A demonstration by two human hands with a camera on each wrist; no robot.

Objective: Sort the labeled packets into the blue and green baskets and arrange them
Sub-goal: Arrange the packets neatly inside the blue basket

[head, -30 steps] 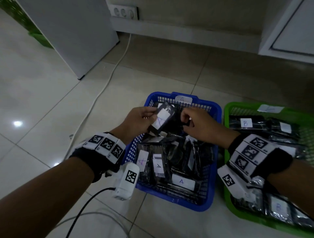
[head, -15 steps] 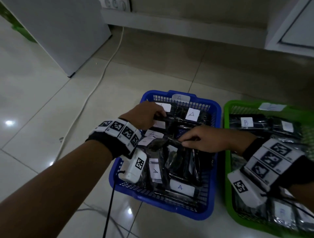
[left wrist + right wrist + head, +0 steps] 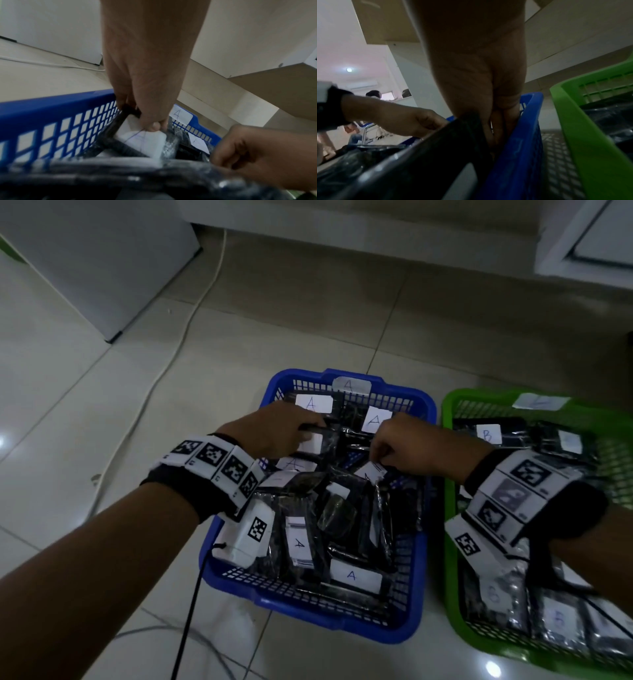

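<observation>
The blue basket on the floor is full of black packets with white "A" labels. Beside it on the right, the green basket holds packets labelled "B". My left hand reaches into the far left of the blue basket and pinches the top edge of an upright black packet with a white label. My right hand is in the far middle of the same basket, fingers curled round another black packet with a white label.
A white cable runs across the tiled floor left of the blue basket. A white cabinet stands at the far left and white furniture at the far right. A black wire hangs from my left wrist camera.
A second ago both hands held one packet up above the blue basket. They have since dropped into it, and each hand now holds a separate packet near the far end.
</observation>
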